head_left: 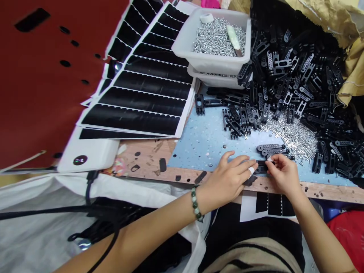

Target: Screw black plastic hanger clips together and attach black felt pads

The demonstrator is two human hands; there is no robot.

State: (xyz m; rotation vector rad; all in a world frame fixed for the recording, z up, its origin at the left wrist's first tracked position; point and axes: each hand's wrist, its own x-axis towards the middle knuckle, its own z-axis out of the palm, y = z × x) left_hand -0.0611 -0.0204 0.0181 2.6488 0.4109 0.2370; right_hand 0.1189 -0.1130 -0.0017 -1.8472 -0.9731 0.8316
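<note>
A black slotted plastic link (261,167) lies flat near the table's front edge, between my hands. My left hand (229,180) reaches over its left end, fingertips closed on it and thumb stuck out away from it. White wrapping circles one finger. At the link's right end, my right hand (284,174) pinches with thumb and forefinger; anything small between those fingertips is hidden. Just beyond the link rest several more links (271,148) side by side. Behind them spreads a heap of silver screws and nuts (298,134).
Piled black links (284,76) cover the back right. A white tub (216,62) of screws stands on another at the back. Black sticker sheets (142,87) lie on the left, over a white device (88,151). A cable (88,189) hangs at the edge.
</note>
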